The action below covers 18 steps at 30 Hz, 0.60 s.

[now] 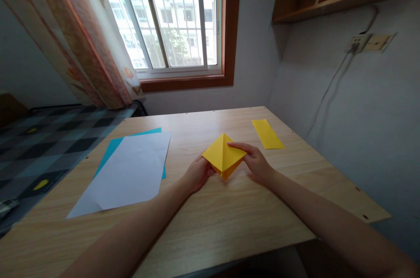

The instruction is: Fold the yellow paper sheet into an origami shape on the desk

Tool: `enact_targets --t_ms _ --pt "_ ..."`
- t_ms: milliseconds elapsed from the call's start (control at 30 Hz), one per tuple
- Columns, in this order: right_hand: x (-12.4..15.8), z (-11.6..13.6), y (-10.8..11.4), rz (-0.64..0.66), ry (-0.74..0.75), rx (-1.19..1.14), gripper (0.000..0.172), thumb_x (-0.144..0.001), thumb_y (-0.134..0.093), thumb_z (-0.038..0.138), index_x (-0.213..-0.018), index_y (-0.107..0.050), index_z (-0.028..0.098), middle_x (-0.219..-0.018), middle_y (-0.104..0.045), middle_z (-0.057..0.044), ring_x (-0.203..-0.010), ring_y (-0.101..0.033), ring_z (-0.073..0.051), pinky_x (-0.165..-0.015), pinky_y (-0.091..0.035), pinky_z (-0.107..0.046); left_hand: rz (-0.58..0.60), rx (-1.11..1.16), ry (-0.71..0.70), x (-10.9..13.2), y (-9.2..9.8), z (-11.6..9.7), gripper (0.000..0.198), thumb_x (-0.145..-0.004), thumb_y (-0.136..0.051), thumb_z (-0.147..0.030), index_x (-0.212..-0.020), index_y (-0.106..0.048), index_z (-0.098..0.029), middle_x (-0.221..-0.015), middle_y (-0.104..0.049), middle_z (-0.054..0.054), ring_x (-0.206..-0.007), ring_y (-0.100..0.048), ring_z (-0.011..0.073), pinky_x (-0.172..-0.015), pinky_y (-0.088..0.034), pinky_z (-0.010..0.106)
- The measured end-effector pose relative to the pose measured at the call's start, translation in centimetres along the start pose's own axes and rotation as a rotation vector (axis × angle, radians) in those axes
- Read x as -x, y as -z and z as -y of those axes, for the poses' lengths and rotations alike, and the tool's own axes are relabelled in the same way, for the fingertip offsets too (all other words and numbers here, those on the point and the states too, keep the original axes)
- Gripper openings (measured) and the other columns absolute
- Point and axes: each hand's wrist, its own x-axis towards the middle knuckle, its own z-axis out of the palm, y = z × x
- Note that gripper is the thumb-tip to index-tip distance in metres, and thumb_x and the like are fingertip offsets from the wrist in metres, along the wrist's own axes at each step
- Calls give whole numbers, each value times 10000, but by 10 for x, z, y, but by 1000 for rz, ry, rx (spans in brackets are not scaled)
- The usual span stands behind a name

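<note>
One folded yellow paper diamond (223, 154), over the pale wood-grain tabletop (210, 230): prob. v. light, easily creased. L hand (198, 174) grips its left corner, R hand (259, 164) its right, partly on top; edges best, I'd say.

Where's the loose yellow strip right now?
In the head view, the yellow strip lies on the right side of the table, near its far right corner, just beyond the right hand.
</note>
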Motion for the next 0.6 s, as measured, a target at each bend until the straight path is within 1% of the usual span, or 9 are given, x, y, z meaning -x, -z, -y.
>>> enact_targets --t_ms 100,167,233,300,367,400,467,533,600 --pt "-2 -1 1 -36 -63 -57 381 -707 -533 137 -986 -757 265 -1058 -722 -18 -988 -625 -203 -874 -475 -334 -12 -2 24 5 -4 -6 328 -786 -667 -307 -1080 -649 -163 -1121 -681 107 -958 -653 228 -735 -544 293" --pt "-4 -4 3 -55 -103 -68 364 -684 -533 145 -947 -763 249 -1029 -725 -23 -962 -623 -213 -852 -475 -342 16 -17 13 8 -5 -10 372 -776 -675 -265 -1134 -625 -178 -1140 -672 107 -980 -650 229 -763 -551 305" --pt "-5 -7 5 -78 -122 -67 340 -670 -532 155 -905 -764 234 -1002 -725 -29 -940 -620 -219 -832 -474 -345 97 -33 24 10 -5 -14 508 -729 -694 -186 -1223 -579 -213 -1181 -654 97 -1020 -641 235 -813 -548 327" --pt "-6 -11 7 -94 -123 -70 326 -661 -526 154 -872 -763 227 -968 -724 -29 -914 -615 -216 -810 -471 -334 207 -20 58 12 -3 -17 658 -657 -694 -101 -1282 -541 -240 -1219 -638 86 -1082 -618 248 -878 -530 349" --pt "-7 -14 9 -101 -116 -78 321 -654 -520 145 -847 -763 225 -929 -721 -25 -884 -611 -206 -786 -465 -317 293 21 91 14 -1 -20 691 -612 -676 -73 -1275 -554 -226 -1219 -638 85 -1131 -592 255 -938 -500 359" --pt "-7 -15 10 -99 -113 -77 318 -650 -519 141 -838 -763 224 -913 -720 -23 -871 -609 -202 -777 -463 -311 316 40 104 14 -1 -22 665 -613 -670 -84 -1257 -571 -212 -1212 -643 88 -1141 -586 255 -953 -490 358" --pt "-8 -14 11 -83 -111 -58 311 -644 -525 138 -828 -762 220 -892 -720 -21 -850 -608 -196 -767 -462 -307 316 66 137 14 -1 -24 545 -677 -667 -173 -1218 -603 -184 -1201 -651 102 -1131 -592 259 -943 -493 363" --pt "-8 -10 11 -54 -111 -39 293 -643 -536 142 -817 -760 214 -878 -720 -21 -837 -610 -193 -765 -465 -307 263 68 163 13 -2 -26 429 -782 -630 -324 -1179 -629 -161 -1189 -659 120 -1097 -611 264 -885 -518 359" --pt "-7 -8 11 4 -119 -29 270 -652 -546 149 -811 -757 205 -875 -718 -24 -839 -613 -192 -768 -469 -310 181 47 176 10 -4 -25 421 -852 -563 -443 -1127 -650 -137 -1154 -677 136 -1053 -635 261 -828 -534 337"
